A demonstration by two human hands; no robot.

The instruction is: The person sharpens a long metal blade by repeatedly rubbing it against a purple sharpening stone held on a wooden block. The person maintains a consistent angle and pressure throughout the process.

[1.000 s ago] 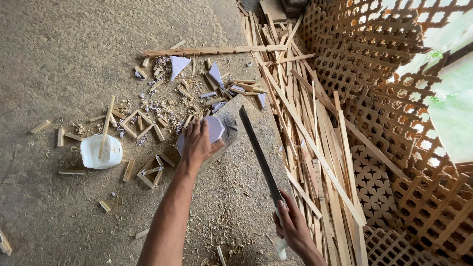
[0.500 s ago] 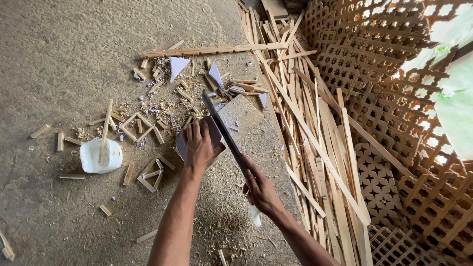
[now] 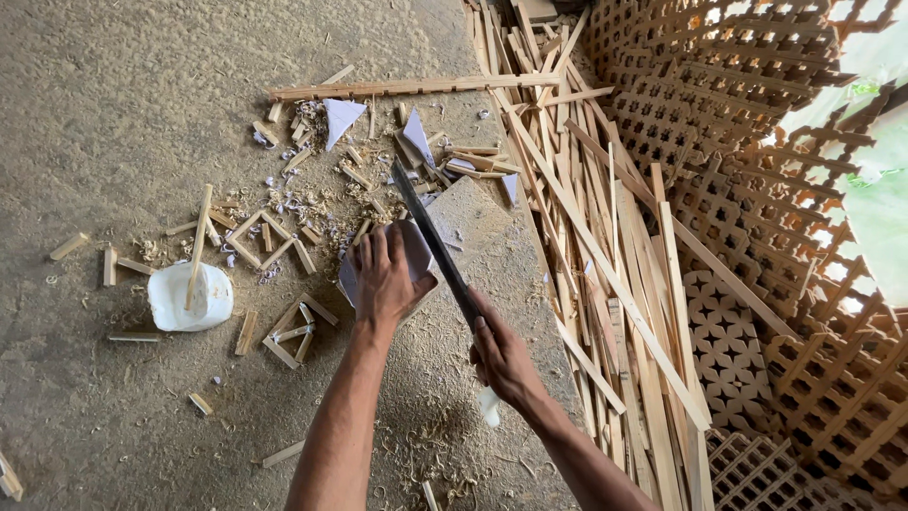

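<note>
Open room: the left half of the sandy floor (image 3: 104,104) lay mostly bare, with only scattered offcuts; the lower middle carried a thin drift of wood shavings (image 3: 430,445).
Edges: a pile of long wooden slats (image 3: 605,255) ran along the right of the working spot, and stacked lattice panels (image 3: 757,189) closed off the far right. One long strip (image 3: 407,87) lay crosswise at the top of the litter.
Left hand (image 3: 383,274): pressed palm-down, fingers spread and curled over a pale flat piece (image 3: 416,255) on a grey block (image 3: 473,213); how firmly it gripped could not be told.
Right hand (image 3: 501,355): closed fully round the handle of a long dark blade (image 3: 433,241), a whitish handle end showing below the fist.
Blade: narrow, straight, dark along its length, slanting up and left from the fist, its edge just beside the left hand's fingers and over the pale piece.
Pale piece: light grey-white, flat, mostly hidden under the hand, at the centre of the litter.
Container: a white tub (image 3: 189,296) stood left of the left forearm, well apart from it, with one wooden stick (image 3: 199,241) standing in it and leaning over the rim; its other contents could not be made out.
Litter: short wooden offcuts (image 3: 274,241) and pale triangular scraps (image 3: 340,118) lay between tub and block.
</note>
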